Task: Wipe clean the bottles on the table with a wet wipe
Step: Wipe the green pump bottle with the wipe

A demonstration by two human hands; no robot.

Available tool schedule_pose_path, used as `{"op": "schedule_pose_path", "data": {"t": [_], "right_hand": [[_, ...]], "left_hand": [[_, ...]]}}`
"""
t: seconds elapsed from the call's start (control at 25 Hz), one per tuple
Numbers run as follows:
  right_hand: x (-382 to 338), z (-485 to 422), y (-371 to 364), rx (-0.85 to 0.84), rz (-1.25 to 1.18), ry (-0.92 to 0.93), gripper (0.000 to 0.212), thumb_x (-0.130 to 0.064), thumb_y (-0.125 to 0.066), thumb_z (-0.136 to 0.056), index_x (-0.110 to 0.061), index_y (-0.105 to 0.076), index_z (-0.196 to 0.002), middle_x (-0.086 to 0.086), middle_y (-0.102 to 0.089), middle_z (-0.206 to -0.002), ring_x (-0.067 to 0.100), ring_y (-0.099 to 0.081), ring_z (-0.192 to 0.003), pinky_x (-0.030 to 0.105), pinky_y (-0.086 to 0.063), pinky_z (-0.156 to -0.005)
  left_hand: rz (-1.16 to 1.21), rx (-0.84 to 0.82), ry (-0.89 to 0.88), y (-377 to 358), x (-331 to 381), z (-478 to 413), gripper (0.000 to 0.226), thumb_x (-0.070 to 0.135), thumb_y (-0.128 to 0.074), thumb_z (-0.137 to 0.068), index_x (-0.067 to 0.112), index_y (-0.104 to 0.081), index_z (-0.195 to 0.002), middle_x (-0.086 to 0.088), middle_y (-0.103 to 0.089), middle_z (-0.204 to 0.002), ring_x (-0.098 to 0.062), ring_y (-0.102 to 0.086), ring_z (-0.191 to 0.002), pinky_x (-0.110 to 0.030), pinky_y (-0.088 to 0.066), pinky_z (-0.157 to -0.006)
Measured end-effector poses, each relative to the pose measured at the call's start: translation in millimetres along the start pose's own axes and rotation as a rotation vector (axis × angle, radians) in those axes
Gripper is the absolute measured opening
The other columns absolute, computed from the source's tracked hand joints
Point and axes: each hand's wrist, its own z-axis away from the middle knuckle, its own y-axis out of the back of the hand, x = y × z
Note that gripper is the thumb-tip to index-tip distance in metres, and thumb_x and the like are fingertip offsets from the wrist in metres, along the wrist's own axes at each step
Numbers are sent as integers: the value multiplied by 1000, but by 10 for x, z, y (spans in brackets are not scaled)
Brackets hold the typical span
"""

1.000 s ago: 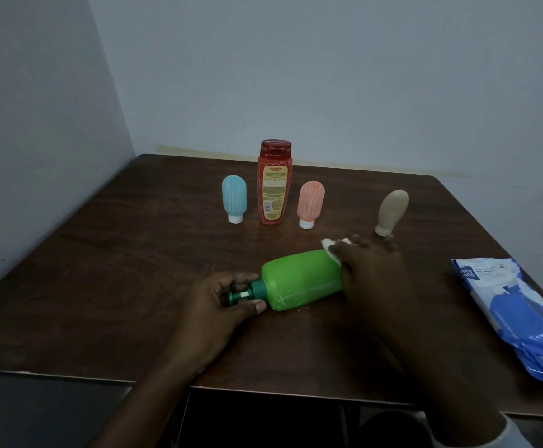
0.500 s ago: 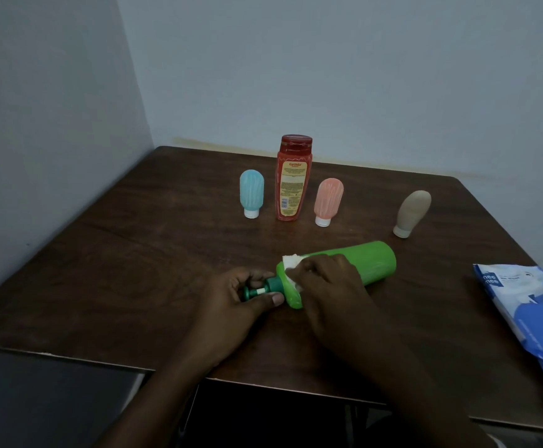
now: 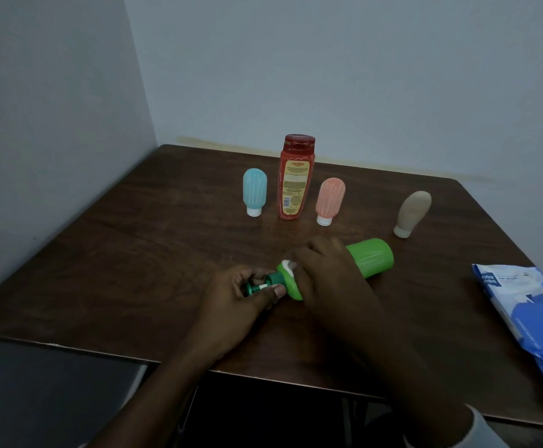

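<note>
Green bottle [image 3: 370, 258] lies on its side on the brown table [image 3: 134, 253], near the front edge and about midway across. Its long axis runs from near-left to far-right: the dark green pump neck [image 3: 263, 284] points left and toward the person, the flat base right and away, toward the beige bottle [image 3: 412, 213].

The left hand [image 3: 241, 295] has fingers and thumb curled round the pump neck, gripping it. The right hand [image 3: 325, 270] lies over the bottle's shoulder with its fingers bent, pressing a bunched white wet wipe [image 3: 289, 265] against the green plastic just beside the neck; only a small part of the wipe shows past the fingers.

Farther back stand a blue bottle [image 3: 255, 195], a tall red bottle [image 3: 296, 179] and a pink bottle [image 3: 330, 200] in a row, the small ones cap down. The beige bottle stands apart to their right, tilted. A blue and white wipes pack [image 3: 529, 318] lies flat at the table's right edge.
</note>
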Motion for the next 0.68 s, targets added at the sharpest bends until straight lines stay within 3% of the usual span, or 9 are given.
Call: {"op": "schedule_pose_path", "data": {"t": [0.2, 0.32, 0.48, 0.56, 0.68], "right_hand": [[-169, 469, 4, 98, -41, 36, 24, -20, -49, -93, -14, -69, -106, 4, -64, -103, 24, -57, -85, 40, -47, -73], [-75, 642, 47, 109, 7, 40, 19, -18, -52, -92, -15, -67, -103, 4, -63, -101, 24, -58, -82, 41, -50, -68], [204, 622, 150, 177, 39, -121, 10, -5, -69, -86, -12, -68, -94, 6, -63, -94, 23, -55, -78, 38, -48, -67], [143, 614, 138, 173, 38, -126, 14, -3, -73, -83, -10, -68, -94, 6, -63, -96, 22, -54, -80, 35, -47, -71], [-109, 622, 44, 127, 22, 17, 17, -6, -71, -86, -9, -69, -102, 7, -64, -106, 21, -56, -91, 32, -48, -80]], "left_hand": [[42, 5, 27, -12, -12, -17, 10, 12, -82, -87, 19, -81, -94, -5, -80, -80, -22, -75, -73, -39, -59, -71], [66, -11, 27, -12, -17, -32, 10, 8, -79, -89, 15, -80, -96, -10, -79, -79, -25, -75, -72, -37, -59, -70], [94, -23, 36, -9, -15, -27, 9, 8, -78, -89, 13, -80, -97, -10, -80, -80, -22, -75, -73, -30, -60, -67], [87, -26, 32, -9, -15, -25, 8, 8, -78, -90, 14, -80, -95, -10, -79, -79, -20, -74, -71, -29, -59, -67], [97, -32, 33, -1, -16, -28, 8, 8, -78, -90, 15, -80, -93, -11, -79, -79, -24, -74, -72, -32, -59, -68]]}}
